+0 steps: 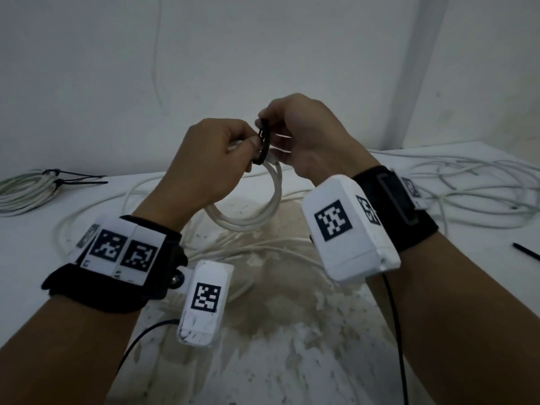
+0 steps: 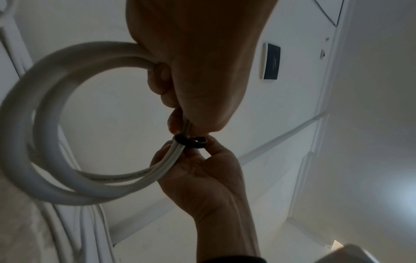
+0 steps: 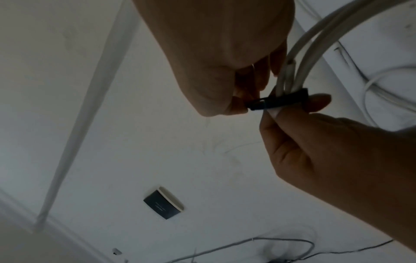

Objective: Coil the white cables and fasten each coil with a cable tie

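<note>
Both hands are raised above the table. My left hand [image 1: 233,150] grips a small coil of white cable [image 1: 257,206] at its top, and the loops hang below it. A black cable tie [image 1: 264,141] is looped around the gathered strands right beside the left fingers. My right hand [image 1: 280,127] pinches the tie between thumb and fingers. From the left wrist, the tie [image 2: 191,141] circles the coil [image 2: 45,142] between the two hands. In the right wrist view, the right fingertips [image 3: 238,105] hold the tie [image 3: 279,102] at its head, and the left thumb touches its far side.
A finished coil [image 1: 26,191] bound with black ties lies at the far left of the table [image 1: 277,331]. Loose white cables [image 1: 467,188] sprawl at the right, and more run under my hands. A spare black tie [image 1: 526,252] lies at the right edge.
</note>
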